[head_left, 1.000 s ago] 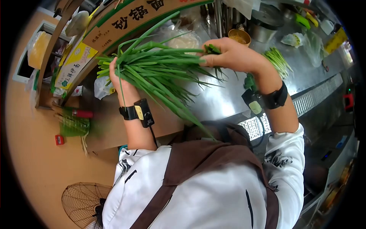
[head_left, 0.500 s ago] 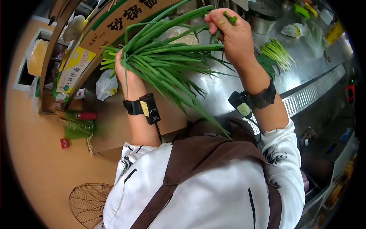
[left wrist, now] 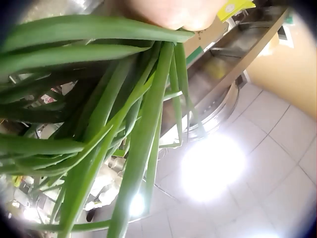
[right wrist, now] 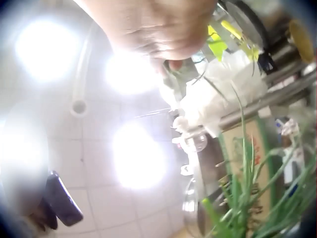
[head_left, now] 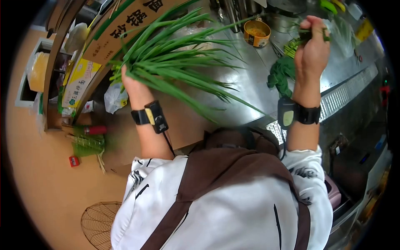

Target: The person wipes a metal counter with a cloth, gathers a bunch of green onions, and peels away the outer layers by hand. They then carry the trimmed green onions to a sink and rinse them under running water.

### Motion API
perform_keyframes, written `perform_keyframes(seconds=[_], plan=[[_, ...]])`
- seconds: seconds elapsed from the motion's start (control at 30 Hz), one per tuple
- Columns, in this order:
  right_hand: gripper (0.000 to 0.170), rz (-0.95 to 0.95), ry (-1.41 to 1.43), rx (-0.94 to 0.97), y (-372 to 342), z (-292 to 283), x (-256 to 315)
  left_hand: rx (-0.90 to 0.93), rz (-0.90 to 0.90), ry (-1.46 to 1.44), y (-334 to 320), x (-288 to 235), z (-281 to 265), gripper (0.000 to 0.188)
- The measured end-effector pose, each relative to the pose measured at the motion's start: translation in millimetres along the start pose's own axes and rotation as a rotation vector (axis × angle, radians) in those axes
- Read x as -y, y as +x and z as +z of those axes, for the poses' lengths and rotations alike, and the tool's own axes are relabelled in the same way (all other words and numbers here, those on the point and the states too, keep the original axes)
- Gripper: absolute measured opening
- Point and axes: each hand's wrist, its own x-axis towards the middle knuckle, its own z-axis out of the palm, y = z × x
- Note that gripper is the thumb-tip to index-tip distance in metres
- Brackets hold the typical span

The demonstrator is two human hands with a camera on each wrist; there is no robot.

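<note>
A large bunch of long green stalks (head_left: 179, 68) fans out to the right from my left hand (head_left: 134, 85), which grips it near its pale ends. In the left wrist view the leaves (left wrist: 143, 129) hang beneath the hand (left wrist: 171, 12). My right hand (head_left: 311, 54) is raised over the metal counter at the right, fingers curled round a small piece of greens (head_left: 307, 36). The right wrist view shows this hand (right wrist: 158, 29) from below, its fingertips mostly hidden, with the bunch's leaf tips (right wrist: 242, 198) at lower right.
An orange tub (head_left: 256, 33) stands on the metal counter (head_left: 250, 71), near a dark green cloth-like heap (head_left: 281, 77). A cardboard box (head_left: 125, 31) lies at the upper left, a plastic bag (head_left: 114, 98) below it. A wire basket (head_left: 100, 225) is at the lower left.
My right hand has moved away from the bunch to the right with the small greens. My left hand still grips the bunch, with only a small shift.
</note>
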Motion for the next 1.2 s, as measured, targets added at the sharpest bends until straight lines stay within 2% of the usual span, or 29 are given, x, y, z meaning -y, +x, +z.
perform_keyframes(seconds=[0.03,0.07,0.13,0.2,0.27,0.3,0.37,0.4,0.47,0.5,0.53,0.57,0.6,0.63,0.67,0.7,0.73,0.8,0.83,0.87,0.9,0.93,0.97,1.0,1.03,1.07,1.13,1.17,1.2], plan=[[0.024,0.001,-0.041,0.108,-2.2,-4.0,1.6,0.07,-0.049,-0.035,8.6,-5.6,-10.5,0.031],[0.024,0.004,-0.041,0.105,-9.5,-8.2,1.2,0.069,-0.051,-0.031,16.9,-6.7,-21.1,0.031],[0.026,0.16,-0.393,0.375,-32.4,-17.3,-4.5,0.006,-0.076,-0.131,24.7,-9.3,-25.9,0.031],[0.024,0.536,-0.175,0.584,-52.7,-16.3,-8.3,-0.084,-0.035,-0.098,20.8,-11.2,-19.2,0.032],[0.026,0.68,-0.434,0.711,-73.0,2.5,-2.4,-0.225,0.036,0.024,5.6,-8.5,3.5,0.033],[0.026,0.679,-0.429,0.706,-79.0,13.0,-5.7,-0.221,0.037,0.03,3.0,-7.6,11.3,0.033],[0.032,0.464,-0.395,0.802,-90.3,32.6,-16.2,-0.345,0.021,0.029,-0.5,-6.2,24.5,0.035],[0.032,0.462,-0.393,0.799,-91.8,41.2,-23.6,-0.341,0.021,0.031,-5.8,-5.0,33.8,0.035],[0.037,0.273,-0.344,0.783,-91.8,57.5,-34.9,-0.453,0.008,0.027,-15.7,-5.3,47.6,0.035],[0.038,0.55,-0.269,0.844,-87.0,65.4,-23.9,-0.452,0.01,0.023,-10.6,-3.2,36.8,0.035],[0.038,0.548,-0.269,0.849,-81.9,72.4,-16.2,-0.206,-0.016,-0.027,-0.6,1.9,14.1,0.035],[0.037,0.523,-0.38,0.949,-78.5,79.6,-9.7,0.04,-0.039,-0.076,8.6,5.4,-5.8,0.034],[0.037,0.497,-0.493,1.047,-77.7,83.6,-6.8,0.036,-0.034,-0.08,15.8,7.8,-18.6,0.034],[0.037,0.496,-0.494,1.055,-81.0,82.0,-14.4,0.075,-0.073,-0.136,20.7,10.3,-26.6,0.034],[0.033,0.233,-0.551,1.097,-86.0,78.0,-29.0,0.115,-0.114,-0.194,24.7,12.1,-35.2,0.033],[0.03,-0.035,-0.601,1.128,-88.0,76.4,-36.8,0.049,-0.117,-0.184,0.0,5.2,-3.3,0.032],[0.03,-0.041,-0.603,1.136,-89.5,77.1,-34.4,0.048,-0.112,-0.193,-14.7,5.8,10.7,0.032],[0.024,-0.042,-0.566,1.087,-96.2,77.7,-28.0,0.035,0.123,0.125,-32.8,8.8,26.6,0.031],[0.024,-0.078,-0.419,1.051,-99.2,72.3,-35.6,0.033,0.127,0.12,-32.4,10.9,33.5,0.031],[0.024,-0.082,-0.419,1.057,-103.1,65.9,-42.7,-0.171,0.074,0.073,-28.1,13.7,40.1,0.032],[0.022,0.176,-0.336,0.873,-107.8,58.6,-48.5,-0.376,0.018,0.024,-24.1,15.1,42.8,0.032],[0.02,0.423,-0.252,0.68,-108.2,51.3,-52.0,-0.379,0.021,0.015,-18.8,16.4,34.6,0.032],[0.02,0.42,-0.257,0.689,-102.4,40.5,-53.6,-0.262,0.024,-0.009,-12.2,18.3,20.0,0.032],[0.019,0.572,0.054,0.542,-94.5,26.5,-54.1,-0.145,0.026,-0.034,-8.7,18.8,10.5,0.032],[0.019,0.71,0.365,0.381,-87.4,19.1,-52.6,-0.204,-0.027,-0.092,-8.8,16.0,11.1,0.033],[0.019,0.708,0.361,0.383,-84.1,14.7,-50.5,-0.203,-0.028,-0.096,-10.4,15.4,8.4,0.033],[0.018,0.772,0.245,0.378,-81.2,11.4,-35.2,0.022,0.051,-0.066,-14.1,16.5,-3.6,0.033],[0.02,0.751,0.215,0.347,-76.7,14.0,-24.0,0.077,0.011,-0.077,-12.4,14.7,-9.3,0.033],[0.02,0.737,0.141,0.407,-67.8,6.5,-24.8,0.074,0.005,-0.08,-11.9,16.4,-7.8,0.033]])
